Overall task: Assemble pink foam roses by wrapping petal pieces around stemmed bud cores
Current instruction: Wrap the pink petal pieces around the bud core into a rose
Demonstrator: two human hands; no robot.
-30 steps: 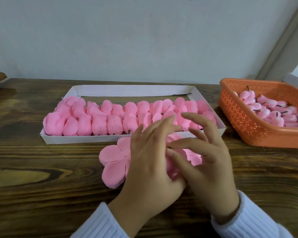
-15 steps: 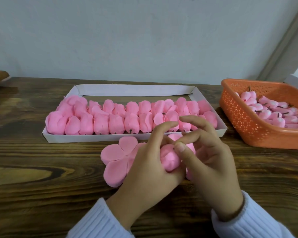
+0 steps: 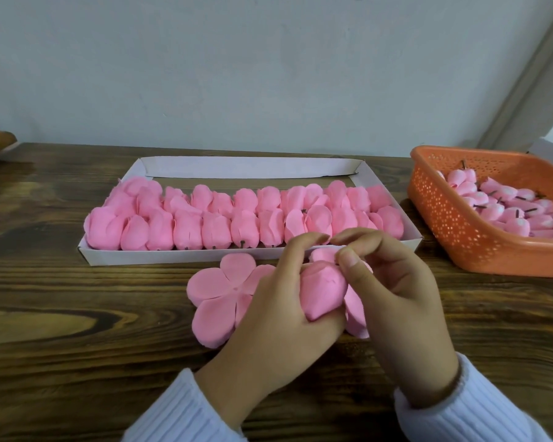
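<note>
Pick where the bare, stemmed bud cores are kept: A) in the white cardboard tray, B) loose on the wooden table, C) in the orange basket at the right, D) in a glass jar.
C: the orange basket holds the small bud cores with dark stems showing, while the white tray holds fuller wrapped roses.

Hands: 2, left hand (image 3: 275,317) and right hand (image 3: 399,301)
White tray (image 3: 173,255): 1
Finished roses (image 3: 216,229): two rows, about a dozen each
Orange basket (image 3: 453,224): 1
Bud cores (image 3: 492,212): heaped, over a dozen, exact count unclear
Flat petal pieces (image 3: 214,288): 1 in full view, a second partly hidden
Held rose (image 3: 323,288): 1
</note>
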